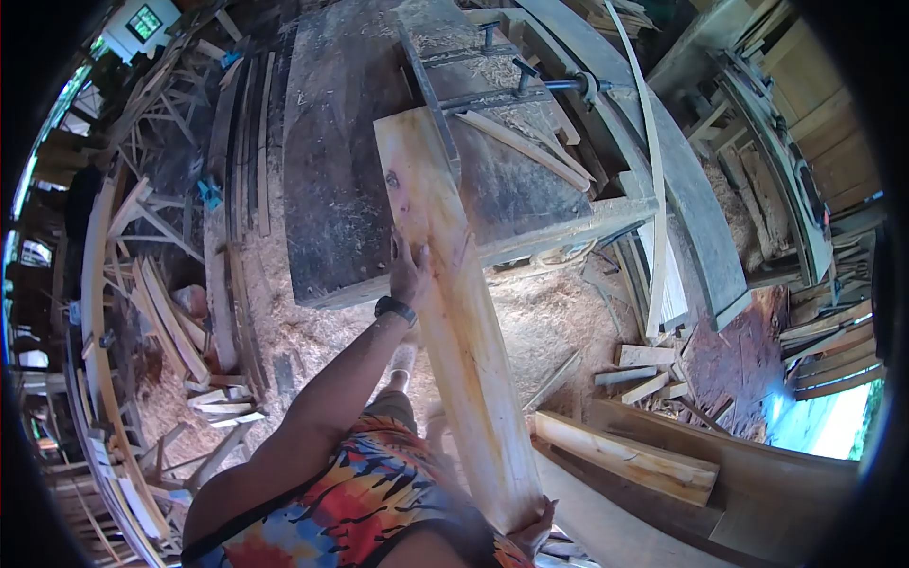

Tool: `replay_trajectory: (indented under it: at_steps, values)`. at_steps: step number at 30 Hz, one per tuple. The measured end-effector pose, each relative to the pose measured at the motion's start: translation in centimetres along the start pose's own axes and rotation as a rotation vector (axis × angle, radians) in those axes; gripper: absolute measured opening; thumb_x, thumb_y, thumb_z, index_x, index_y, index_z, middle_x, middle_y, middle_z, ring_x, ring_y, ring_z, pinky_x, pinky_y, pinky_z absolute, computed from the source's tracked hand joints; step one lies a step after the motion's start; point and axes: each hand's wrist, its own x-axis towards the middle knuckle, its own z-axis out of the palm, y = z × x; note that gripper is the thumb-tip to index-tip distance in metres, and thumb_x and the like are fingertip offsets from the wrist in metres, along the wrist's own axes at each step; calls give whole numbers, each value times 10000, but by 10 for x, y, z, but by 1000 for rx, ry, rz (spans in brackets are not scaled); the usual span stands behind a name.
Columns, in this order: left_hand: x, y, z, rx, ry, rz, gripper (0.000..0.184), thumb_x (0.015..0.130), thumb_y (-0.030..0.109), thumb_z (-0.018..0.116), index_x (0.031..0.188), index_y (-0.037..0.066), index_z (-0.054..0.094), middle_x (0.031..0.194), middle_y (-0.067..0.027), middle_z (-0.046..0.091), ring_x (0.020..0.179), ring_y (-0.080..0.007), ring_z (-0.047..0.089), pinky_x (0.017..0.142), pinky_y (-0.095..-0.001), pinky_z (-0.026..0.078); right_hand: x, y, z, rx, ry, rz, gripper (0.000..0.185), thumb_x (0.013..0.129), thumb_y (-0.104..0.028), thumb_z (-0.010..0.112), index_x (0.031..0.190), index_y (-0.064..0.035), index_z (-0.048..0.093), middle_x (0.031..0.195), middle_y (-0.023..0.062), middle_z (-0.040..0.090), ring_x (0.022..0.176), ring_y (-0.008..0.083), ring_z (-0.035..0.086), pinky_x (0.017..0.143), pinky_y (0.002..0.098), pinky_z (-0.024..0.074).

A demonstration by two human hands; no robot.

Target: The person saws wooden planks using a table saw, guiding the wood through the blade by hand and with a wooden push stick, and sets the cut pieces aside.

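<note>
A long, pale wooden board (464, 322) with yellow-brown streaks and a dark knot stretches from the dark worktable (341, 189) back toward my body. Its far end rests on the table beside a straight metal fence (431, 104). My left hand (409, 275), with a dark band at the wrist, holds the board's left edge just past the table's near edge. At the near end, my right hand (535, 530) is wrapped around the board's corner; part of this hand is hidden under the wood.
Clamp-like metal bars (521, 80) and a loose wooden strip (525, 151) lie right of the fence. Sawdust and shavings (559, 312) cover the floor. A squared timber (625, 454) lies at lower right. Offcuts (222, 402) and stacked lumber stand at left.
</note>
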Motion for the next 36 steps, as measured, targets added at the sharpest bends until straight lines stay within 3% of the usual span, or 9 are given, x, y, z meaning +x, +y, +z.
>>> replay_trajectory:
  at_steps: [13, 16, 25, 31, 32, 35, 36]
  values:
    - [25, -12, 4, 14, 2, 34, 749, 963, 207, 544, 1487, -110, 112, 1493, -383, 232, 1400, -481, 265, 1163, -444, 266, -5, -13, 33, -34, -2, 45, 630, 938, -605, 494, 1248, -59, 523, 1160, 119, 563, 1091, 278, 550, 939, 422, 459]
    - [26, -13, 4, 11, -13, -27, 719, 987, 235, 519, 1495, -95, 132, 1518, -341, 240, 1430, -434, 244, 1182, -423, 230, -6, -15, 38, -46, -12, 61, 636, 937, -621, 480, 1240, -65, 535, 1148, 122, 589, 1057, 270, 568, 923, 417, 470]
    - [32, -20, 15, -52, 88, -19, 763, 940, 222, 596, 1485, -85, 162, 1478, -373, 277, 1349, -492, 352, 1108, -459, 368, -14, -36, 52, -242, -5, 67, 673, 969, -630, 385, 1260, -43, 538, 1159, 124, 613, 1069, 279, 584, 975, 428, 443]
    - [38, -22, 19, -93, 130, -12, 848, 892, 254, 657, 1501, -50, 153, 1462, -389, 286, 1360, -474, 350, 1106, -458, 372, -18, -51, 65, -313, -37, 68, 693, 969, -637, 372, 1301, -46, 516, 1230, 125, 585, 1132, 296, 554, 1011, 444, 416]
    - [40, -22, 19, -41, 220, 39, 913, 861, 298, 698, 1510, -33, 148, 1411, -385, 373, 1277, -478, 458, 1041, -463, 441, -19, -51, 66, -316, -37, 65, 697, 969, -638, 370, 1308, -46, 512, 1242, 125, 580, 1143, 299, 549, 1017, 446, 411]
    - [39, 1, -2, -210, 40, -372, 977, 834, 367, 724, 1508, -36, 144, 1311, -352, 502, 1102, -480, 590, 934, -474, 510, -23, -49, 71, -320, -38, 66, 708, 969, -642, 364, 1328, -48, 500, 1278, 126, 566, 1174, 308, 534, 1035, 454, 398]
    - [38, -2, -1, -158, 68, -324, 979, 822, 388, 733, 1502, -35, 169, 1263, -335, 539, 1049, -471, 613, 903, -472, 523, -24, -50, 72, -321, -43, 64, 711, 969, -643, 362, 1335, -48, 497, 1290, 126, 561, 1185, 311, 529, 1041, 457, 393]
